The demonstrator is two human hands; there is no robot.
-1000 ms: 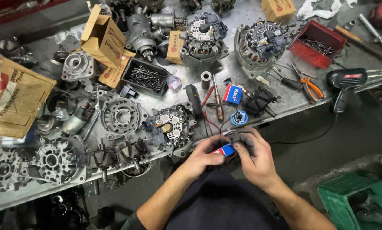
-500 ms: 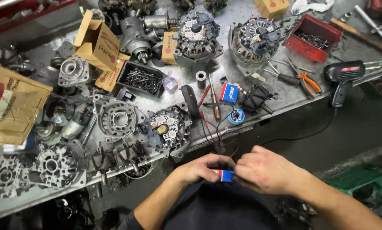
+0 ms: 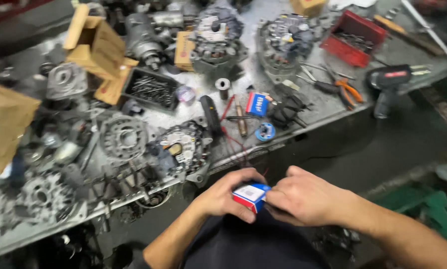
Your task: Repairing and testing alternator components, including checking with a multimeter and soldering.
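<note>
Below the bench edge, both hands' fingers [image 3: 278, 197] still grasp the small box [image 3: 251, 195] (now turned slightly).

Glossy cardboard small box [image 3: 252, 195]; matt grey metal alternator housings [image 3: 183, 144]; dull, scuffed metal workbench [image 3: 328, 107].

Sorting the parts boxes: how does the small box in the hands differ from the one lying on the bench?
The held box is gripped by the left hand and right hand below the bench edge; the bench box lies untouched among tools. Both are small, blue, white and red.
</note>
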